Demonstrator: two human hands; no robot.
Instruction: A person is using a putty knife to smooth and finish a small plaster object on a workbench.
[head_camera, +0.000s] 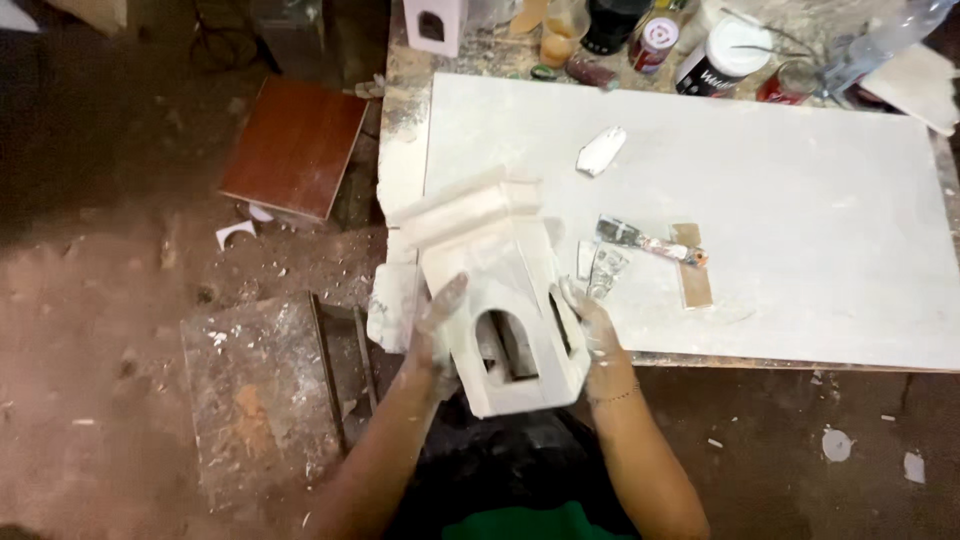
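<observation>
I had both hands closed on the white plaster house model (500, 290), left hand (432, 335) and right hand (592, 330) gripping its sides over the white board's (800, 200) near edge

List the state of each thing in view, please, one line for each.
White arched model: lifted, tilted, held from both sides.
Left hand: plaster-covered, gripping the model.
Right hand: plaster-covered, gripping the model.
Putty knife: lying flat, smeared.
White board: flat, dusty.
White-lidded jar: upright, closed.
Brown panel: lying on the floor.
</observation>
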